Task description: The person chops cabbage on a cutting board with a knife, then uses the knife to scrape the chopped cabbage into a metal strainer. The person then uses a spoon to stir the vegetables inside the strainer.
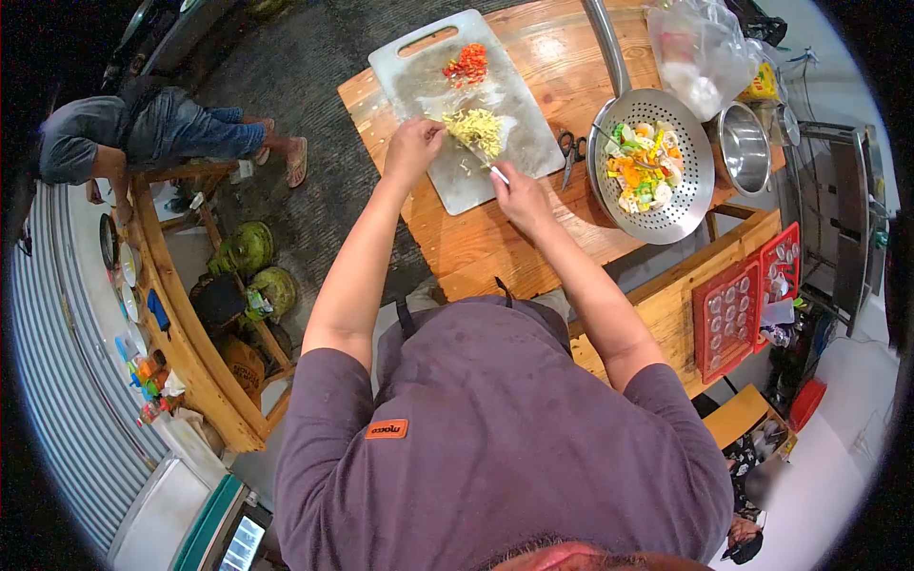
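Observation:
A white cutting board [409, 71] lies on the wooden table. On it sits a pile of finely chopped pale yellow pieces [476, 131], with a smaller pile of chopped red pieces [466, 66] farther up. My right hand [524, 199] grips the white handle of a knife [500, 174]; its blade slants up-left beside and partly under the yellow pieces. My left hand [413, 150] is at the left edge of that pile, fingertips pressed together. Whatever they pinch, perhaps the blade's tip or some pieces, is hidden.
Black scissors [571, 157] lie right of the board. A perforated metal strainer [693, 176] holds chopped mixed vegetables, near a steel bowl [745, 147] and a plastic bag [700, 57]. Red trays [728, 319] stand lower right. Another person [143, 128] leans at a bench on the left.

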Available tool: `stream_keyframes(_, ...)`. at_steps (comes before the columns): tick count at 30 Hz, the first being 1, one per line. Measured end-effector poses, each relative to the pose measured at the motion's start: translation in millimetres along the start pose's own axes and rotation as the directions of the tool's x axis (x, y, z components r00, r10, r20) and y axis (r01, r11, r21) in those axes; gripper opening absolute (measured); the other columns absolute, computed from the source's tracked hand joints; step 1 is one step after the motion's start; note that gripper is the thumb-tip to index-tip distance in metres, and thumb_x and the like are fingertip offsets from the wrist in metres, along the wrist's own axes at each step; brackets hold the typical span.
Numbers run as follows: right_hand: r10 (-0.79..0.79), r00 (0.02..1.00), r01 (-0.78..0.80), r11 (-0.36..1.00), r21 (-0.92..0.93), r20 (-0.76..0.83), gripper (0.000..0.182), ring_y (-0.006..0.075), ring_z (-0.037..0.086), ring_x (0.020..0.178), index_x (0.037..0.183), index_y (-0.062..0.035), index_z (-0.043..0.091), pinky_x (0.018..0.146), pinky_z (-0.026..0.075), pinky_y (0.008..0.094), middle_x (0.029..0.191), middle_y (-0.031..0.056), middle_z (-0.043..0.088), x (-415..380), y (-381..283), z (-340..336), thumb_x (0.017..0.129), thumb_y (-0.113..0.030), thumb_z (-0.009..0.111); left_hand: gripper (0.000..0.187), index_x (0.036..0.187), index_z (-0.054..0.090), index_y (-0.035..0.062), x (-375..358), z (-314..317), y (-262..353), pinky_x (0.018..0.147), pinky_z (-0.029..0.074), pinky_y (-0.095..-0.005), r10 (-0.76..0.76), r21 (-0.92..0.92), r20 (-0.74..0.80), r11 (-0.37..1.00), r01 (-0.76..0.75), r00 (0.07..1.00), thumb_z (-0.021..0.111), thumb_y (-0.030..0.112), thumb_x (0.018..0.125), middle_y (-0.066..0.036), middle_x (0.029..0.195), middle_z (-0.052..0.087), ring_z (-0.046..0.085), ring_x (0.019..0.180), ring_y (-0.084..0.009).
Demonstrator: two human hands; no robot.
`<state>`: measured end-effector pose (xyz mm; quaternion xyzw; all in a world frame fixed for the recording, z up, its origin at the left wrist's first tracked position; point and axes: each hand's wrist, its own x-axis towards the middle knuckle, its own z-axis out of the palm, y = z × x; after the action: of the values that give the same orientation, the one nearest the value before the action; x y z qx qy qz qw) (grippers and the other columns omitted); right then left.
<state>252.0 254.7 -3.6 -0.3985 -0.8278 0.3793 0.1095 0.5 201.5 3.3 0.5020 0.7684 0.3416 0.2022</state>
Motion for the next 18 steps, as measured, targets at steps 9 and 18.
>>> stream_keyframes(9, -0.026, 0.995, 0.029, 0.999, -0.026, 0.100, 0.030, 0.0438, 0.069, 0.095, 0.119, -0.0085, 0.068, 0.083, 0.055, 0.0528, 0.102, 0.0216, 0.073, -22, 13, -40, 0.104, -0.033, 0.059, 0.019, 0.092, 0.076, 0.0033, -6, 6, -1, 0.077, 0.055, -0.0423, 0.031, 0.066, 0.014, 0.997, -0.032, 0.999, 0.076, 0.022, 0.092, -0.014, 0.087, 0.069, 0.068, 0.083, -0.0321)
stream_keyframes(18, -0.001, 1.000, 0.001, 0.999, 0.039, 0.011, 0.029, 0.0405, 0.069, 0.102, 0.121, -0.0134, 0.066, 0.086, 0.055, 0.0533, 0.109, 0.0163, 0.073, -20, 16, -39, 0.104, -0.036, 0.058, 0.009, 0.093, 0.073, 0.0031, 2, 15, 5, 0.083, 0.054, -0.0452, 0.240, 0.112, -0.048, 0.966, -0.233, 0.970, 0.070, 0.009, 0.087, -0.013, 0.092, 0.069, 0.066, 0.092, -0.0337)
